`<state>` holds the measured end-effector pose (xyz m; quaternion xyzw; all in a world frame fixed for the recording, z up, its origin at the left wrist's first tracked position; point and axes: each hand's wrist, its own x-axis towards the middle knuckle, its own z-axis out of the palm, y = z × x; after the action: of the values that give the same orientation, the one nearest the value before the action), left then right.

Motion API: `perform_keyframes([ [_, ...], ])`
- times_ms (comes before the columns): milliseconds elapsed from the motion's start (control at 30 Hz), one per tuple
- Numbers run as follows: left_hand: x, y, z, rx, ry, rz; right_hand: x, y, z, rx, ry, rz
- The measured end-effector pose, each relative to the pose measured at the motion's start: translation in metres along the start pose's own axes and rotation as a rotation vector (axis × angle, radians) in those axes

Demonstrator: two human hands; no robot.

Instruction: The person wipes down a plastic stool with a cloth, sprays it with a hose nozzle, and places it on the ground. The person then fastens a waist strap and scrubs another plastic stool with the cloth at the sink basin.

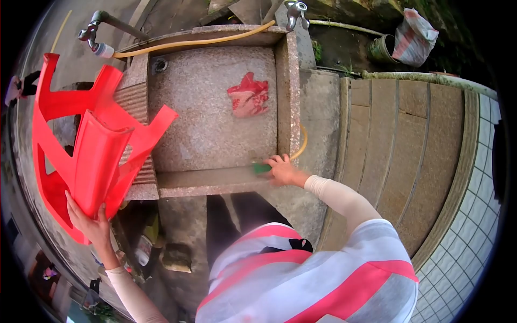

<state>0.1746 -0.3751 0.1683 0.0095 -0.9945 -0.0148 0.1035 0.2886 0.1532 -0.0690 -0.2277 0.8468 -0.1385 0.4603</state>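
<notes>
A red plastic stool (86, 145) lies tipped over on the left side of a stone sink (210, 134), its legs pointing up and outward. My left hand (91, 220) grips its lower edge, thumb and fingers pressed to the plastic. Over the sink's front right rim, my right hand (283, 170) is closed around a small green scrub brush (261, 168), which is blurred, so its exact shape is unclear. A crumpled red and white plastic bag (249, 96) lies on the sink floor.
A yellow hose (199, 42) runs along the sink's back rim from the left tap (97, 33). Another tap (296, 13) stands at the back. Stone steps (398, 151) are on the right. A striped sack (414, 37) sits behind them, beside a bucket (381, 48).
</notes>
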Motion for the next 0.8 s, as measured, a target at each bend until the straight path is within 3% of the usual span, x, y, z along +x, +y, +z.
perform_keyframes([
  [400, 0.001, 0.002, -0.002, -0.009, 0.014, 0.006, 0.000, -0.019, -0.011, 0.000, -0.175, 0.160],
  [800, 0.003, 0.006, -0.002, -0.012, 0.035, 0.017, -0.006, -0.023, 0.001, -0.010, -0.049, 0.163],
])
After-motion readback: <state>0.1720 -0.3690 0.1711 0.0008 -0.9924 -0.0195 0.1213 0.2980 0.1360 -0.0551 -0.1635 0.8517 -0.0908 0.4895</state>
